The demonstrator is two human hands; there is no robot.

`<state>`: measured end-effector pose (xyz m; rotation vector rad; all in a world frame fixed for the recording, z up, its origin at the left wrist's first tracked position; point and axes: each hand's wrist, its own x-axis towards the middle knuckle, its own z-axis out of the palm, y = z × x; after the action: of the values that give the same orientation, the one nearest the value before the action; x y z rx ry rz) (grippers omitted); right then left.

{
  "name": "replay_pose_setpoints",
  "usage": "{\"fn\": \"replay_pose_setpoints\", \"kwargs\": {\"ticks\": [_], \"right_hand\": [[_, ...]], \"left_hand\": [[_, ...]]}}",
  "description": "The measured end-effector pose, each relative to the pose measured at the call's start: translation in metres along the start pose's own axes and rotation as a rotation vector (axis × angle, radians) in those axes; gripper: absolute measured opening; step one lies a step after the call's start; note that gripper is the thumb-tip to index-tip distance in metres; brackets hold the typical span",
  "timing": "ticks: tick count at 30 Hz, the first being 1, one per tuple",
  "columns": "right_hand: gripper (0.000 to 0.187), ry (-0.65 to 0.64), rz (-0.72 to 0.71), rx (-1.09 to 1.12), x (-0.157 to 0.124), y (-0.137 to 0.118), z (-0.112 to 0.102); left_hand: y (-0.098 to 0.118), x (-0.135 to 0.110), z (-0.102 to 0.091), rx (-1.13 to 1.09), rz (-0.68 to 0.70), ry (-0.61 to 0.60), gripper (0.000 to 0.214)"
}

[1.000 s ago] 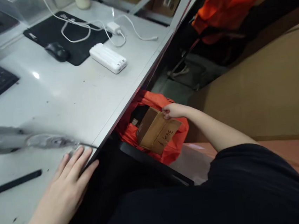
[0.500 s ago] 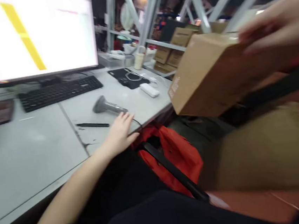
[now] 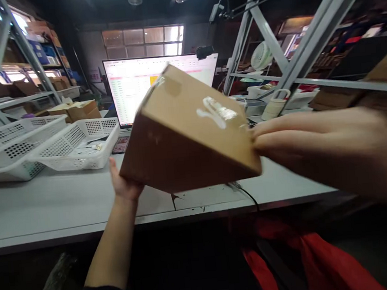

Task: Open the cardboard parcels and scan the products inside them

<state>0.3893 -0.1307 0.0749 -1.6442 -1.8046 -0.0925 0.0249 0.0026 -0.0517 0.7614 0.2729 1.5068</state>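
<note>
A brown cardboard box point(image 3: 185, 132) is held up tilted above the desk, in front of the monitor point(image 3: 130, 92). Shiny clear tape shows on its top face. My right hand point(image 3: 302, 139), smeared by motion, grips the box's right corner with the fingers pressed together. At the lower left corner, my left hand point(image 3: 125, 183) supports the box from beneath, its thumb up along the side and its other fingers hidden behind the cardboard. Part of the monitor and the middle of the desk point(image 3: 82, 196) are covered by the box.
White perforated baskets point(image 3: 80, 146) stand on the left, one with small items inside. Behind them is a small carton point(image 3: 84, 111). A phone point(image 3: 120, 145) lies near the monitor. Metal rack posts point(image 3: 273, 50) rise at the right. A cable point(image 3: 249, 196) crosses the desk's front edge.
The view has swung left to face the monitor. The box has come from the right side to above the desk. My left hand has left the desktop and taken hold of the box.
</note>
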Motion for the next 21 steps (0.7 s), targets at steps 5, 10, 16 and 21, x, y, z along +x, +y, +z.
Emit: {"fn": "replay_pose_setpoints", "kwargs": {"ticks": [5, 10, 16, 21], "right_hand": [[0.062, -0.251, -0.430, 0.225, 0.011, -0.038, 0.107], [0.081, -0.488, -0.385, 0.582, 0.021, -0.024, 0.215], [0.056, -0.322, -0.580, 0.073, 0.033, -0.003, 0.222], [0.073, -0.144, -0.341, -0.248, 0.036, 0.059, 0.194]], "left_hand": [[0.055, -0.026, -0.060, 0.236, 0.612, 0.078, 0.066], [0.062, -0.075, -0.096, 0.540, 0.594, 0.194, 0.068], [0.057, -0.090, -0.113, 0.819, 0.574, 0.185, 0.067], [0.060, -0.078, -0.116, 1.048, 0.698, 0.116, 0.066]]}}
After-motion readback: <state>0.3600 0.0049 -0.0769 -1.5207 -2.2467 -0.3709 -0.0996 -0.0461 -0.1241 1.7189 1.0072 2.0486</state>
